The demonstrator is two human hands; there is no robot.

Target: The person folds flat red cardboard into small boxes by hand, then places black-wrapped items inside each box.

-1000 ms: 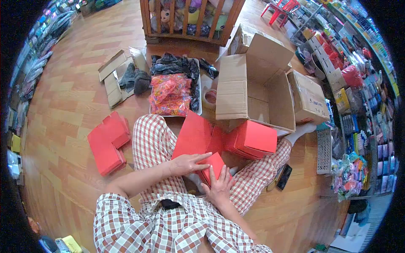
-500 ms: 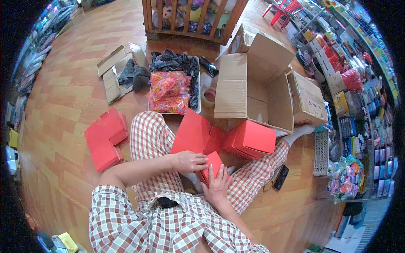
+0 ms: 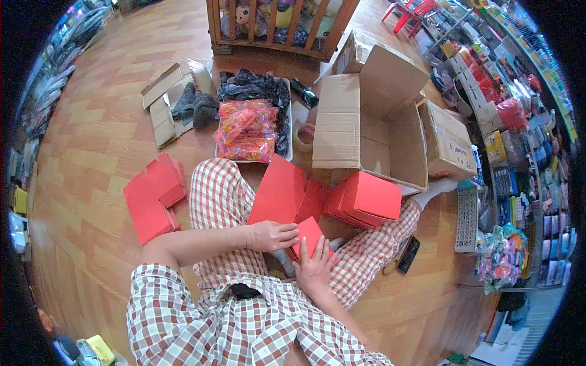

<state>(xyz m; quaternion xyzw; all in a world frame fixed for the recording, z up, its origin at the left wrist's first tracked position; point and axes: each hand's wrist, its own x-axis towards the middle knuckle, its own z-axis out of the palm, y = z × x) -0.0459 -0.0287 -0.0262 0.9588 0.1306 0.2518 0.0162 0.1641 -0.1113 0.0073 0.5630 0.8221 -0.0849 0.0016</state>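
Between my legs is a small folded red box (image 3: 309, 232). Its left edge is pinched by the fingers of my left hand (image 3: 273, 235). From the right side my right hand (image 3: 314, 266) grips the same box, fingers over its top face and thumb at the near side. Beyond it stands a larger open red cardboard piece (image 3: 278, 194) with raised panels. A stack of red boxes (image 3: 373, 196) leans by my right leg. More folded red cardboard (image 3: 152, 201) lies on the floor left of my left knee.
A white tray (image 3: 290, 122) holds bagged colourful items and black plastic. Right of it are a tape roll (image 3: 305, 133), an open carton (image 3: 336, 122) and a closed carton (image 3: 448, 143). A phone (image 3: 408, 255) lies by my right leg. A wooden crib (image 3: 278, 47) stands ahead; shelves line the right.
The view has shifted slightly. Both hands stay on the small red box, with hardly any visible movement.
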